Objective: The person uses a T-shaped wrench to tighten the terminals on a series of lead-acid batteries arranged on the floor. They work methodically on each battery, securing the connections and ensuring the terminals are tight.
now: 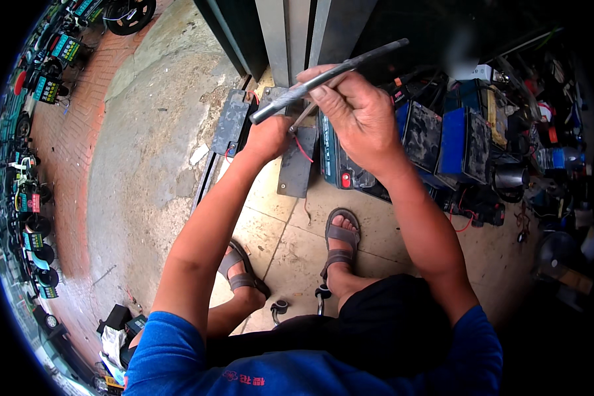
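Observation:
My right hand point(363, 119) is raised over the batteries and grips a long dark metal rod point(376, 55) between thumb and fingers. The rod slants down to the left, its lower part knurled. Just below that lower end, my left hand point(268, 136) is closed in a fist; what it holds is mostly hidden. A thin metal shaft point(303, 116) runs between the two hands. Under them lie a dusty grey battery point(297, 173) with a red wire point(303, 150) and a teal-sided battery point(329, 155). Left of my left hand is another grey battery point(228, 125).
Several used batteries point(421, 135) and a blue one point(453, 142) crowd the right side, with loose wires and parts beyond. Metal door posts point(274, 39) rise ahead. A door track point(204, 181) edges the tiled floor. Parked scooters point(49, 89) line the far left.

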Available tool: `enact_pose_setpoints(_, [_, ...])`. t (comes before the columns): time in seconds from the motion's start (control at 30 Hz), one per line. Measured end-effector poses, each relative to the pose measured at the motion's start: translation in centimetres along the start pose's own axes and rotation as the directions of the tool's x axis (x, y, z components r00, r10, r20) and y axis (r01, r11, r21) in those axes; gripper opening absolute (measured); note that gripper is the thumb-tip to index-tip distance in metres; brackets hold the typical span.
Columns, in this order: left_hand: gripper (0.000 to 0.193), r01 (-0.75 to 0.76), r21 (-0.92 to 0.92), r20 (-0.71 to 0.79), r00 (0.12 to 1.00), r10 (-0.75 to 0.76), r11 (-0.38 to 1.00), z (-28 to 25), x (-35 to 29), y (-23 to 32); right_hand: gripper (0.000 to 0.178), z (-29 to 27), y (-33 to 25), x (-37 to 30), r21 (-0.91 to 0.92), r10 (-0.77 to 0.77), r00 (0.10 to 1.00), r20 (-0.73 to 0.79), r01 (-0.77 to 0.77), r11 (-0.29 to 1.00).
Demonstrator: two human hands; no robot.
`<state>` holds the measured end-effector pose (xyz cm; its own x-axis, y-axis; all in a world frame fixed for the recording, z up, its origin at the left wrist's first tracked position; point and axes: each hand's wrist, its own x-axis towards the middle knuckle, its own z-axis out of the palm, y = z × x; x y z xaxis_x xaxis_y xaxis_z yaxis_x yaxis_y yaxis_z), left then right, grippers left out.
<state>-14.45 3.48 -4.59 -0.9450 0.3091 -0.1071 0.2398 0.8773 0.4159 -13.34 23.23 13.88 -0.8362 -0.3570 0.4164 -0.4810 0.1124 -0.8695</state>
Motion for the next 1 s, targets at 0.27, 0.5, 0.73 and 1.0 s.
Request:
enact_pose_setpoints(0.27, [0.016, 0.045, -0.595, -0.103, 0.986, -0.132, 0.802, -2.8, -3.4, 0.5, 0.035, -4.2, -2.7, -1.2, 0.610, 0.051, 0.997, -0.058, -0.005, 0.793])
enact_pose_setpoints(0.5, [0.013, 0.439, -0.897, 0.437, 0.868, 0.238, 0.047, -3.0, -12.2, 2.9, 0.039, -5.9, -4.3, -2.5, 0.781, 0.032, 0.991, 0.129, -0.122, 0.613])
enact_pose_setpoints(0.73, [0.014, 0.725, -0.688, 0.720, 0.676, 0.155, 0.035, 14.1, -19.2, 4.2, 0.036, -6.7, -5.3, -3.5, 0.774, 0.013, 0.987, 0.158, -0.132, 0.619])
enact_pose_setpoints(1.0, [0.027, 0.396, -0.517, 0.001, 0.887, -0.462, 0.759, 21.6, -18.6, 5.6, 0.025, -7.1, -6.4, -4.9, 0.827, 0.128, 0.988, 0.082, -0.139, 0.545])
